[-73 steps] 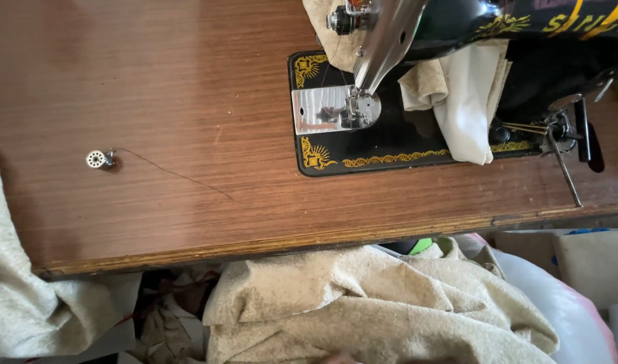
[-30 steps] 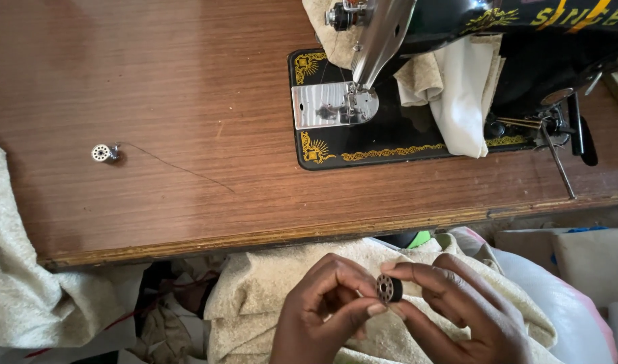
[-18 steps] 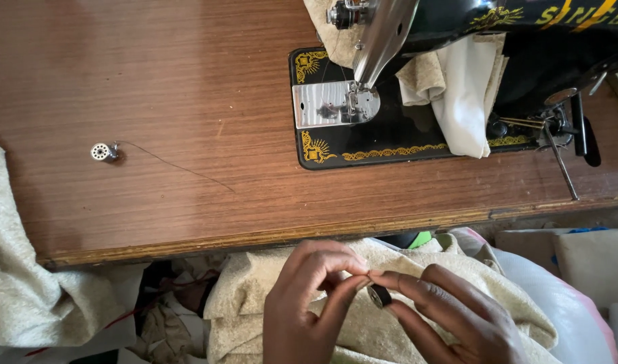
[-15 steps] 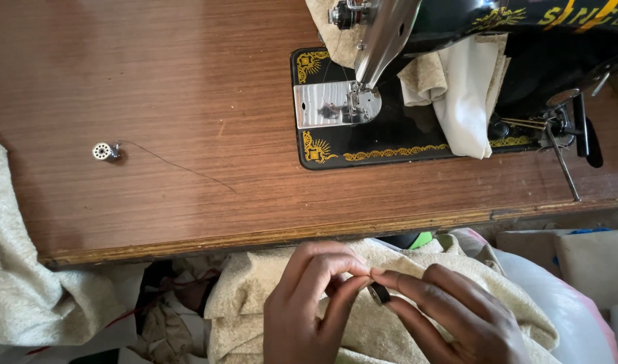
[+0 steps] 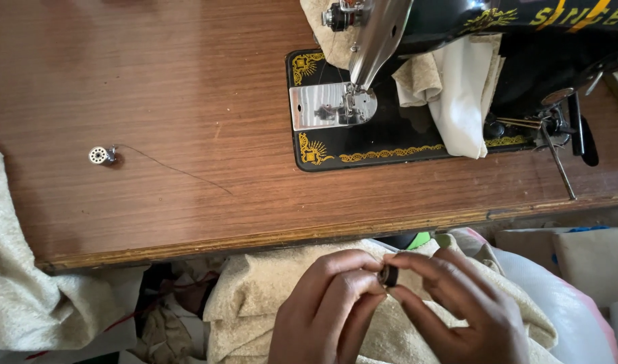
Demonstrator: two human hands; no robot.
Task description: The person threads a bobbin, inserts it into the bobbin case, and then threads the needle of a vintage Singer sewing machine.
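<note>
Two hands, left hand (image 5: 329,303) and right hand (image 5: 457,303), fingers pinching one small dark bobbin case (image 5: 389,275) between their tips.

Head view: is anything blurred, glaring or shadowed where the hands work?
Head view: even, soft light; left hand and right hand slightly soft, cut by the bottom edge; the small dark round part between them lacks detail; mild glare on the metal plate; wooden table sharp.

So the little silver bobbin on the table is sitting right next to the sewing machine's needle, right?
Not quite. The head view shows the silver bobbin lying far to the left on the wooden table, well apart from the sewing machine's needle. A thin thread trails from it.
</note>
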